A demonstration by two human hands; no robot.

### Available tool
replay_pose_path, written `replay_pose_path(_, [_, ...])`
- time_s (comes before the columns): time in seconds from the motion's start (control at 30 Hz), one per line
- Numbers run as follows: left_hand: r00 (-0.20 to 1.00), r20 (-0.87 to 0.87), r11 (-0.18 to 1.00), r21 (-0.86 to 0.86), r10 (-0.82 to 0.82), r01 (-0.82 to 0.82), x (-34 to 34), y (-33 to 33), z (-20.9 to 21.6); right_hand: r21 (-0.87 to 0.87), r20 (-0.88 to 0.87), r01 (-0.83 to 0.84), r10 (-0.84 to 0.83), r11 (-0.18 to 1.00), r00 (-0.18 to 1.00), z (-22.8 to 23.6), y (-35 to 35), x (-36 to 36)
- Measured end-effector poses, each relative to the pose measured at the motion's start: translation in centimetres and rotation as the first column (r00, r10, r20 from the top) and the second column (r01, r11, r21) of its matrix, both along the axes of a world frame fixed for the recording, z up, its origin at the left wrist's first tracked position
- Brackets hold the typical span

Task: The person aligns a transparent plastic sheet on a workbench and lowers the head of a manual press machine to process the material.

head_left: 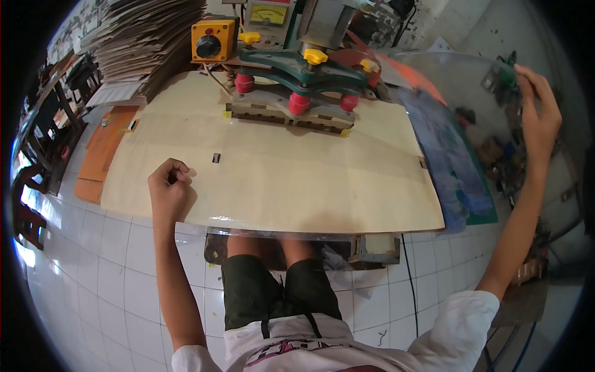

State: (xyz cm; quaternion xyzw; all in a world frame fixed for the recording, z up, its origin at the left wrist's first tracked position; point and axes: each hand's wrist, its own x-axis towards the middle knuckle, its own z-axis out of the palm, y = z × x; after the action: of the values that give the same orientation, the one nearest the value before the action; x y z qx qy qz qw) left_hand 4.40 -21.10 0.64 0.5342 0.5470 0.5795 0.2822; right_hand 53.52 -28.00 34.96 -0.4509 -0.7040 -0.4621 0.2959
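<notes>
My left hand [168, 185] rests on the left part of a cream board [291, 180], its fingers curled in and nothing visible in them. Raised at the far right, my right hand [540, 118] pinches the edge of a clear plastic sheet [458, 68]. The sheet is see-through, and its curved upper edge runs left from my fingers toward the press. At the board's back stands the press head [304, 71], green with yellow knobs and red spacers, over a long flat die bar [288, 118]. A small dark rectangle [216, 158] lies on the board near my left hand.
A tall stack of brown sheets [139, 49] stands at the back left, beside a yellow control box [214, 40] and a dial meter [268, 22]. Bluish plastic sheets [443, 161] lie along the board's right side. An orange-brown wooden panel [102, 152] shows at left.
</notes>
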Motion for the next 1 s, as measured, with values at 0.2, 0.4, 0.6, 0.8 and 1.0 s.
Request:
replay_pose_path(0.2, [0.997, -0.06, 0.998, 0.032, 0.048, -0.046, -1.3, -0.2, -0.6, 0.015, -0.043, -0.246, 0.247, 0.969, 0.968, -9.4, -2.8, -3.7])
replay_pose_path(0.4, [0.997, -0.074, 0.998, 0.048, 0.036, -0.033, -0.8, -0.1, -0.4, -0.082, -0.003, -0.294, 0.294, 0.952, 0.956, -25.3, -6.6, -5.9])
replay_pose_path(0.6, [0.991, -0.128, 0.999, 0.027, 0.035, -0.032, -0.4, 0.1, -0.3, -0.147, -0.25, -0.22, 0.178, 0.964, 0.952, -37.8, -8.3, -9.5])
replay_pose_path(0.8, [0.994, -0.105, 1.0, 0.012, 0.029, -0.028, -1.0, 0.1, -0.7, -0.187, -0.418, -0.237, 0.141, 0.953, 0.898, -39.1, -8.0, -11.8])
replay_pose_path(1.0, [0.998, -0.062, 1.0, 0.002, 0.009, -0.009, -0.8, 0.2, -1.1, -0.198, -0.461, -0.273, 0.157, 0.941, 0.874, -39.7, -6.8, -13.0])
